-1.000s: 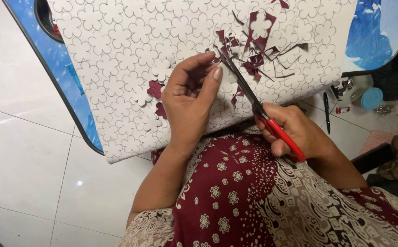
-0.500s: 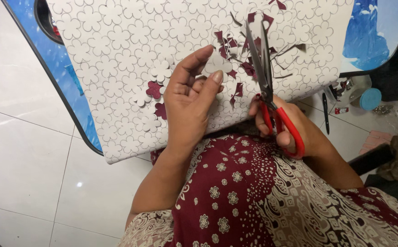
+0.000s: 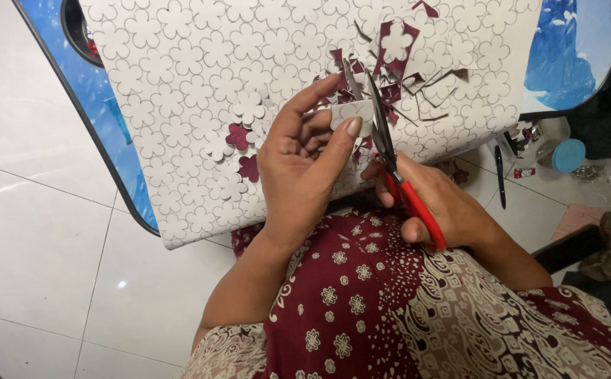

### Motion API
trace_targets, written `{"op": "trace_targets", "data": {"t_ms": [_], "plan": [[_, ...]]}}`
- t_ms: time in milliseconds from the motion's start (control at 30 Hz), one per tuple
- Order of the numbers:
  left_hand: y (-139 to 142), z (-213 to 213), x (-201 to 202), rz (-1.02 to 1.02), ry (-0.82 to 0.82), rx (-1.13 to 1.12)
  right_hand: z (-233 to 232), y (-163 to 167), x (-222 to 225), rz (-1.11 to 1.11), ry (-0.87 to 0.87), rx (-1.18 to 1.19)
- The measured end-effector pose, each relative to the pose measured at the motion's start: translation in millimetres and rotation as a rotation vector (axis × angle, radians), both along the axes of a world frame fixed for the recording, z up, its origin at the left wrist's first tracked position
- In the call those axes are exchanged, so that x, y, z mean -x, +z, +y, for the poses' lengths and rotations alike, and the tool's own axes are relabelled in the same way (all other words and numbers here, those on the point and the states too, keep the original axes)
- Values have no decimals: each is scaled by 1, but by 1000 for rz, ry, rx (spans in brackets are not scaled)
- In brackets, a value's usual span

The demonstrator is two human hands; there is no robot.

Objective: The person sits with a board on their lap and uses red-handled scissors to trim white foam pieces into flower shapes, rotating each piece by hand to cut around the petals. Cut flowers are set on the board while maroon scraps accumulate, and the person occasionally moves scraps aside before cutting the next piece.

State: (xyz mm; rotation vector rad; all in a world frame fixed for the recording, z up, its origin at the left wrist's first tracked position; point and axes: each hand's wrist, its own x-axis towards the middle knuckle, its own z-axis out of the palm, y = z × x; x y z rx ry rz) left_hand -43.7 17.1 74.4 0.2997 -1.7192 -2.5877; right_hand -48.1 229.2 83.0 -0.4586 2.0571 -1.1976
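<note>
Nearby, maroon scraps [image 3: 390,91] beside scissors [image 3: 390,151]

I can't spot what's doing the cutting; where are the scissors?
The scissors are right of centre in the head view, red handles in the right hand, blades beside the paper piece pinched by the left hand.

Blue tabletop [image 3: 105,105] with black rim beneath my work; white tiled floor [image 3: 39,231] at left; black pen [image 3: 500,175] and round blue lid [image 3: 569,155] on floor at right; patterned maroon skirt [image 3: 390,309] over my lap.
</note>
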Motion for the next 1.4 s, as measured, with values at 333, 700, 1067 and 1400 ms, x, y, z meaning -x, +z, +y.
{"op": "trace_targets", "data": {"t_ms": [333, 700, 1067, 1400], "plan": [[3, 5, 0, 36, 20, 51, -3, 1, 0, 50, -4, 6], [0, 6, -1, 37, 29, 42, 0, 0, 0, 19, -31, -14], [0, 2, 3, 39, -2, 47, 7, -2, 0, 22, -43, 11], [-1, -6, 7, 21, -22, 85, 15, -3, 3, 29, -15, 3]]}}
